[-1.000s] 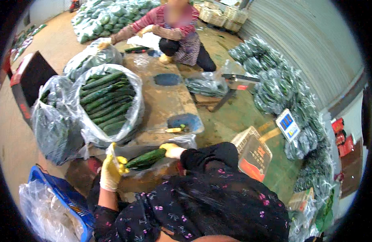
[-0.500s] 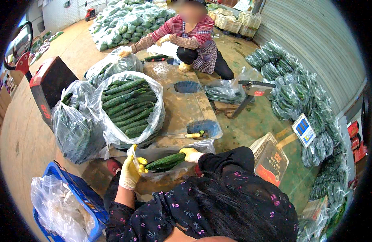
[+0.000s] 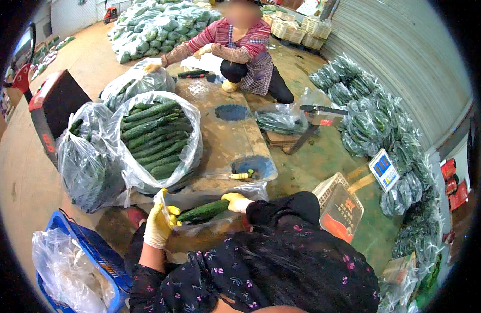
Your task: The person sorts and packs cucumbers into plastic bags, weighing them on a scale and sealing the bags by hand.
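Note:
My left hand [image 3: 160, 223], in a yellow-and-white glove, is closed on the gathered edge of a clear plastic bag [image 3: 234, 221] lying low in front of me. Inside this bag's opening are dark green cucumbers [image 3: 203, 211], side by side, perhaps two of them. Around their right end curls my right hand [image 3: 236, 202], gloved in yellow; its fingertips are partly hidden. Just beyond stands a large open clear bag [image 3: 197, 133] packed with stacked cucumbers [image 3: 156, 141]. A knife [image 3: 238, 176] with a yellow handle lies on the worn board [image 3: 211, 156] past my hands.
Filled bags [image 3: 89, 161] stand left of the open one. A blue basket [image 3: 84, 240] holding plastic bags is at my lower left. Across the board crouches a person [image 3: 245, 52], one hand on a bag. A scale [image 3: 324, 115] and a crate [image 3: 337, 206] stand right, before bagged cucumbers [image 3: 376, 120].
The whole scene has shifted slightly to the left in the picture. Both my hands keep nearly the same grip and place around the bag and cucumbers.

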Available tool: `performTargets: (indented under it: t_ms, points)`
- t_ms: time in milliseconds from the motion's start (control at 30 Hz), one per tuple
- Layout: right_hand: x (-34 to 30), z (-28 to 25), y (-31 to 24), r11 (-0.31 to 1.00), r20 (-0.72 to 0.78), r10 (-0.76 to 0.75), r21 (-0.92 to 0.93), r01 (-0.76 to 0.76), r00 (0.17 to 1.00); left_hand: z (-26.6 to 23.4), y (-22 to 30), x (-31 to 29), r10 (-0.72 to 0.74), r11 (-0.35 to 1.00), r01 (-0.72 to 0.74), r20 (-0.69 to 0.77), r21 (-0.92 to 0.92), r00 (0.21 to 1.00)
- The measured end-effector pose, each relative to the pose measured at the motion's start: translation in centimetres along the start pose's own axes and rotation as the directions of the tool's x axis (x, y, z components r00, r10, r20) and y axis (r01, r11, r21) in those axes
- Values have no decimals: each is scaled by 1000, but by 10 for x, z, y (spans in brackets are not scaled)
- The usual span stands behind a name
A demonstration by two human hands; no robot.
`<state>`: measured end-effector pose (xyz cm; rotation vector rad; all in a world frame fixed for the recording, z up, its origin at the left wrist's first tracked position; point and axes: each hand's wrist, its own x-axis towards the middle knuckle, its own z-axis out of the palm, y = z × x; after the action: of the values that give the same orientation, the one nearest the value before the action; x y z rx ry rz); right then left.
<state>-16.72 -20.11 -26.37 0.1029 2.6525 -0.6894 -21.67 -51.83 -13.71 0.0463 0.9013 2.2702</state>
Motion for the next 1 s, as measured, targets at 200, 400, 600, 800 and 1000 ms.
performTargets:
  t_ms: [200, 400, 600, 800, 1000]
  points:
    - [5, 13, 1, 997, -79, -76, -1, 76, 994, -2, -1, -7, -6, 999, 9, -97, 39, 995]
    - [6, 20, 6, 993, -8, 113, -24, -113, 994, 1, 0, -3, -24, 999, 23, 22, 25, 999]
    - [2, 11, -11, 996, 7, 70, -54, -69, 998, 2, -2, -5, -31, 999, 29, -52, -39, 998]
    - [4, 10, -17, 989, 106, 132, -79, -124, 986, 3, 2, -6, -13, 1000, 14, -43, 25, 999]
    - [0, 11, -18, 991, 26, 87, -108, -83, 996, -5, -3, -4, -23, 1000, 23, -35, 17, 999]
